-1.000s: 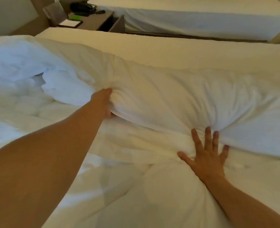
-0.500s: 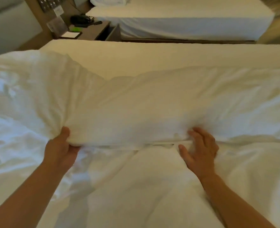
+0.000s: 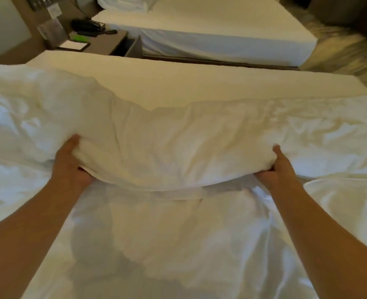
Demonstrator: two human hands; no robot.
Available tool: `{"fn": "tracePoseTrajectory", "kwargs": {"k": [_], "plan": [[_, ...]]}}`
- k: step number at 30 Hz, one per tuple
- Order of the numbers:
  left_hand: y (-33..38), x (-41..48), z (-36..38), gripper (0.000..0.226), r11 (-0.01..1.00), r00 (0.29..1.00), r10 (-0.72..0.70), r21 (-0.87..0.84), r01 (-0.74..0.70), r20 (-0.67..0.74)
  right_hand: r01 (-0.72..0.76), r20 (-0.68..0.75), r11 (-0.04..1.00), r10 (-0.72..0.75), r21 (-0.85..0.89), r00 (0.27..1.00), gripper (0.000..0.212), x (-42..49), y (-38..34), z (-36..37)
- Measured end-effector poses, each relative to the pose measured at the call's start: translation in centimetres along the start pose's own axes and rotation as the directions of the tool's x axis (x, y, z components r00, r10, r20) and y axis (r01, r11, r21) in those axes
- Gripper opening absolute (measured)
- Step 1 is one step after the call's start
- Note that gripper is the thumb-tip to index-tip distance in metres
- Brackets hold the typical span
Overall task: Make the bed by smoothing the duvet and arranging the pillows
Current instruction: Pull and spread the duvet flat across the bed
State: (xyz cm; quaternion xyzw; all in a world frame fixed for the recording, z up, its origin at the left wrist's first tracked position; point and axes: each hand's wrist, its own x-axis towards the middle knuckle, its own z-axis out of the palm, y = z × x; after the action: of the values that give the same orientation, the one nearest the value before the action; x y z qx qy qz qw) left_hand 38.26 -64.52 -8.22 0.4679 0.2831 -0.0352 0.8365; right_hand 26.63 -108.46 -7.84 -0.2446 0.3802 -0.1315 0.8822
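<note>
A white, crumpled duvet lies across the bed, folded back on itself so a thick fold runs left to right in front of me. My left hand grips the fold's near edge on the left, thumb on top and fingers underneath. My right hand grips the same edge on the right in the same way. Between them the edge is lifted slightly off the lower duvet layer. Beyond the fold, the bare white mattress sheet shows. No pillow is clearly visible on this bed.
A second bed with a white sheet stands beyond, with bunched white bedding at its head. Between the beds is a brown nightstand holding a black phone, a notepad and a green item. Carpeted floor lies at right.
My left hand pulled the duvet fold back toward me from farther up the bed. My right hand went from flat on the duvet to gripping the fold's edge farther right.
</note>
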Motion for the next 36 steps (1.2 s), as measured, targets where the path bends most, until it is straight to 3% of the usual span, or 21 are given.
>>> {"fn": "tracePoseTrajectory", "kwargs": {"k": [3, 5, 7, 10, 11, 13, 15, 19, 21, 22, 23, 25, 27, 29, 32, 34, 36], "plan": [[5.4, 2.9, -1.4, 0.036, 0.998, 1.0, 0.003, -0.061, -0.005, -0.03, 0.298, -0.101, 0.952, -0.303, -0.065, 0.948, 0.053, -2.1, -2.6, 0.1], [6.4, 4.1, -3.0, 0.041, 0.991, 1.0, 0.0, -0.134, 0.002, 0.017, 0.384, -0.315, 0.882, -0.459, -0.273, 0.831, 0.065, -3.8, -2.2, -1.5], [4.3, 4.8, -5.3, 0.047, 0.996, 0.997, -0.079, -0.028, 0.079, 0.006, 0.279, -0.471, 0.85, -0.489, -0.447, 0.734, 0.072, -3.8, 0.3, -2.6], [1.6, 6.4, -8.1, 0.045, 0.979, 0.983, -0.173, 0.095, 0.178, -0.064, 0.147, -0.491, 0.889, -0.37, -0.434, 0.788, 0.075, -3.1, 5.6, -1.6], [1.6, 7.0, -8.3, 0.041, 0.977, 0.983, -0.175, 0.112, 0.18, -0.054, 0.145, -0.458, 0.865, -0.389, -0.48, 0.8, 0.085, -2.8, 6.9, -1.4], [2.1, 7.7, -8.3, 0.021, 0.967, 0.978, -0.206, 0.144, 0.208, -0.035, 0.071, -0.431, 0.766, -0.433, -0.64, 0.792, 0.124, 0.3, 7.9, -4.1], [2.8, 7.8, -8.5, 0.018, 0.958, 0.971, -0.238, 0.161, 0.237, -0.011, 0.008, -0.481, 0.715, -0.477, -0.699, 0.736, 0.136, 1.9, 8.0, -6.1], [5.5, 8.0, -9.6, 0.031, 0.941, 0.929, -0.332, 0.133, 0.312, 0.163, 0.01, -0.522, 0.687, -0.563, -0.727, 0.641, 0.09, -1.4, 9.7, -0.8], [7.9, 9.1, -10.5, 0.044, 0.959, 0.942, -0.282, 0.087, 0.27, 0.181, 0.043, -0.453, 0.563, -0.706, -0.825, 0.544, 0.081, -3.2, 12.2, 3.5], [9.2, 9.6, -11.0, 0.054, 0.968, 0.948, -0.251, 0.043, 0.247, 0.195, 0.108, -0.342, 0.454, -0.788, -0.884, 0.511, 0.073, -4.0, 14.0, 5.7], [10.4, 10.2, -11.5, 0.061, 0.975, 0.954, -0.215, -0.008, 0.222, 0.21, 0.208, -0.181, 0.332, -0.832, -0.92, 0.524, 0.066, -4.7, 16.2, 7.8], [12.9, 11.2, -12.1, 0.058, 0.977, 0.963, -0.158, -0.103, 0.184, 0.219, 0.408, 0.164, 0.126, -0.779, -0.904, 0.605, 0.058, -6.3, 21.5, 11.7], [15.2, 11.9, -12.2, 0.043, 0.974, 0.967, -0.175, -0.109, 0.197, 0.183, 0.541, 0.442, -0.052, -0.644, -0.84, 0.624, 0.059, -6.5, 27.0, 15.3], [17.5, 12.7, -12.0, 0.049, 0.979, 0.97, -0.172, -0.078, 0.187, 0.174, 0.564, 0.592, -0.214, -0.462, -0.797, 0.661, 0.07, -6.3, 32.2, 19.6], [21.7, 15.7, -12.3, 0.055, 0.986, 0.989, -0.073, -0.138, 0.091, 0.129, 0.421, 0.535, -0.402, -0.232, -0.813, 0.812, 0.077, -5.2, 38.9, 24.4], [24.9, 18.3, -13.3, 0.064, 0.978, 0.994, -0.067, -0.189, 0.084, 0.09, 0.314, 0.413, -0.411, -0.177, -0.856, 0.893, 0.074, -3.8, 41.6, 24.2], [27.0, 20.6, -14.3, 0.064, 0.976, 0.994, -0.111, -0.188, 0.111, 0.01, 0.266, 0.362, -0.425, -0.162, -0.865, 0.918, 0.072, -2.9, 42.8, 22.6]]}}
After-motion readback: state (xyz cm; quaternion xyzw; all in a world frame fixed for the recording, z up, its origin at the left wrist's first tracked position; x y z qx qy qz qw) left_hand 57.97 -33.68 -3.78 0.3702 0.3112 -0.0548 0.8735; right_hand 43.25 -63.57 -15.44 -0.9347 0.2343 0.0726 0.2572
